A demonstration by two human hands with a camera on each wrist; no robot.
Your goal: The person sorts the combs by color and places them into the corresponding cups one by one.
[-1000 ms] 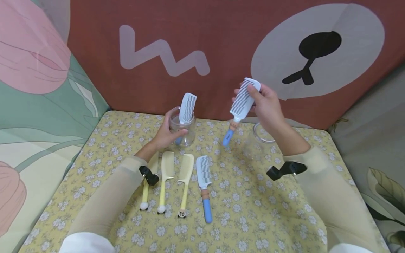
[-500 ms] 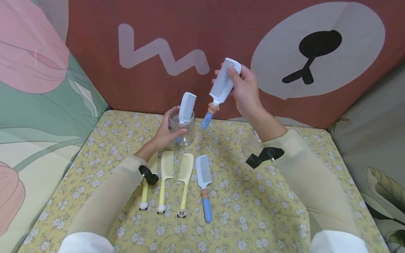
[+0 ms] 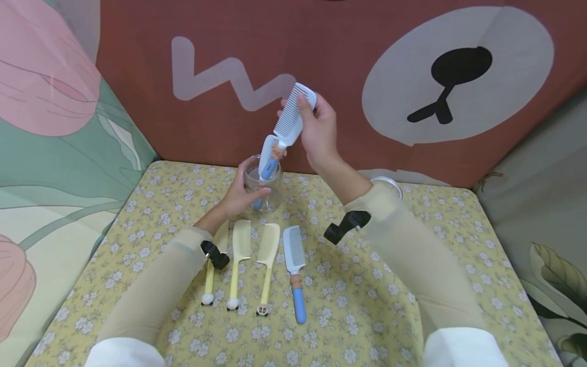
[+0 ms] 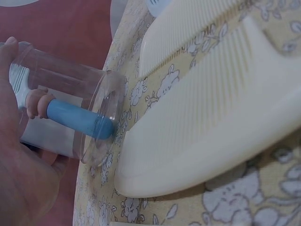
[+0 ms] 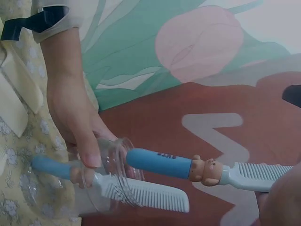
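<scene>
My left hand (image 3: 240,192) grips a clear jar (image 3: 270,199) near the table's back edge. Inside the jar stands a blue-handled comb (image 4: 77,118), its white toothed end rising above the rim. My right hand (image 3: 318,130) pinches a second blue-handled comb (image 3: 293,120) by its white toothed end, handle pointing down. In the right wrist view that handle's blue tip (image 5: 141,157) is at the jar's mouth. A third blue-handled comb (image 3: 295,270) lies on the table, beside several cream combs with yellow handles (image 3: 267,255); the left forearm partly covers one.
Another clear jar (image 3: 387,186) stands at the right, mostly hidden behind my right forearm. A flower-patterned cloth (image 3: 367,326) covers the table. A brown printed curtain (image 3: 220,132) hangs just behind the table's back edge.
My right hand has carried its comb leftward from beside the right jar to over the jar in my left hand. The left hand and the combs on the table have stayed put.
</scene>
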